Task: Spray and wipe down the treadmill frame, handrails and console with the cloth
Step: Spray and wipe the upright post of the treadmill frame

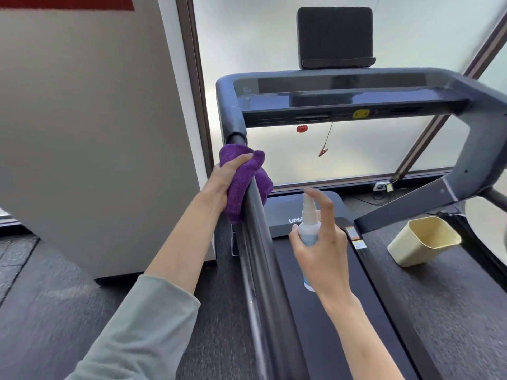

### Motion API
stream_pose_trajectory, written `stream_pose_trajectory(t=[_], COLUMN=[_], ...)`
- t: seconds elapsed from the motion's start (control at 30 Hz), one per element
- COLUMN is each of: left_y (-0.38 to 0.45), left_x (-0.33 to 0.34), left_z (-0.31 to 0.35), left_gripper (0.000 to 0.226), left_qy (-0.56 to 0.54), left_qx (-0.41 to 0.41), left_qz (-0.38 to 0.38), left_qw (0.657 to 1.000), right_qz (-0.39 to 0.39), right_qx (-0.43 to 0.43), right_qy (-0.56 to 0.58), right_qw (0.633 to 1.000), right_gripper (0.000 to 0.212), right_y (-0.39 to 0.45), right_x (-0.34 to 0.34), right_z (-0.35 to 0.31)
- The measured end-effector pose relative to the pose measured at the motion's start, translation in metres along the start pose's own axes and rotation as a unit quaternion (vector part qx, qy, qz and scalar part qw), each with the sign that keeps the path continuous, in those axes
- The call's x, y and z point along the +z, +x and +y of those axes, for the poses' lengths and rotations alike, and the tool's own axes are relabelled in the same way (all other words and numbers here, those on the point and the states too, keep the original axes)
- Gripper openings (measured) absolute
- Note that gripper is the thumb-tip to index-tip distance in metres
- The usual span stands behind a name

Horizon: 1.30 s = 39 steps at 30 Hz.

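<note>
Purple terry cloth (244, 179) wraps the dark left handrail (259, 242) at centre frame, gripped by the left hand (226, 176). The right hand (322, 242) holds a small white spray bottle (308, 231) just right of it, forefinger raised over the nozzle.

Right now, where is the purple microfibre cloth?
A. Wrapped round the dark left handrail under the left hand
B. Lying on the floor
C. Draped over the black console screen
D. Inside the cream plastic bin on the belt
A: the left hand grips the purple microfibre cloth round the dark left handrail; the right hand holds a small white spray bottle.
</note>
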<state>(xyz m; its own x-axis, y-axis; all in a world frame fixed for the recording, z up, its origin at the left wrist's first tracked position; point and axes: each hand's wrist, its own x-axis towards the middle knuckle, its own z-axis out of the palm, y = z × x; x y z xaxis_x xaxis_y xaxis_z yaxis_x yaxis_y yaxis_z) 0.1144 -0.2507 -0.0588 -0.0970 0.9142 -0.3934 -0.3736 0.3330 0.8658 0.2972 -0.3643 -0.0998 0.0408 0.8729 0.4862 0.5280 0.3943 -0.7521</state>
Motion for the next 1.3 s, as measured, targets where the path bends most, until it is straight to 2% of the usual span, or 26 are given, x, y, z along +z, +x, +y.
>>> stream_pose_trajectory(t=[0.37,0.53,0.77,0.87,0.97,1.1,1.23,1.3], left_y=[-0.091,-0.145,-0.218,-0.211,-0.177,-0.129,-0.111,-0.110], left_x=[0.002,0.002,0.000,0.005,0.012,0.013,-0.004,-0.024], left_z=[-0.045,-0.075,-0.119,-0.113,-0.091,-0.057,-0.049,-0.053], left_gripper=[0.051,0.036,0.051,0.047,0.032,0.021,0.040,0.052], left_qy=[-0.010,-0.027,-0.026,-0.015,0.013,0.034,-0.005,-0.049], left_qx=[-0.003,0.004,-0.002,0.015,0.052,0.061,0.026,0.025], left_qz=[-0.019,-0.024,-0.020,0.021,0.069,0.053,-0.003,-0.003], left_qw=[1.000,0.999,0.999,1.000,0.996,0.996,1.000,0.998], right_qz=[-0.032,-0.033,-0.047,-0.052,-0.050,-0.045,-0.049,-0.057], right_qx=[-0.020,-0.032,-0.045,-0.052,-0.043,-0.034,-0.066,-0.078], right_qy=[0.013,0.015,0.037,0.038,0.036,0.045,0.001,-0.018], right_qw=[0.999,0.999,0.997,0.997,0.997,0.997,0.997,0.995], right_gripper=[0.065,0.068,0.067,0.068,0.067,0.070,0.069,0.070], right_y=[-0.023,-0.048,-0.072,-0.069,-0.058,-0.039,-0.003,0.019], right_x=[-0.015,-0.037,-0.060,-0.062,-0.062,-0.060,-0.052,-0.047], right_z=[-0.011,-0.010,0.000,0.004,0.009,0.008,0.000,-0.006])
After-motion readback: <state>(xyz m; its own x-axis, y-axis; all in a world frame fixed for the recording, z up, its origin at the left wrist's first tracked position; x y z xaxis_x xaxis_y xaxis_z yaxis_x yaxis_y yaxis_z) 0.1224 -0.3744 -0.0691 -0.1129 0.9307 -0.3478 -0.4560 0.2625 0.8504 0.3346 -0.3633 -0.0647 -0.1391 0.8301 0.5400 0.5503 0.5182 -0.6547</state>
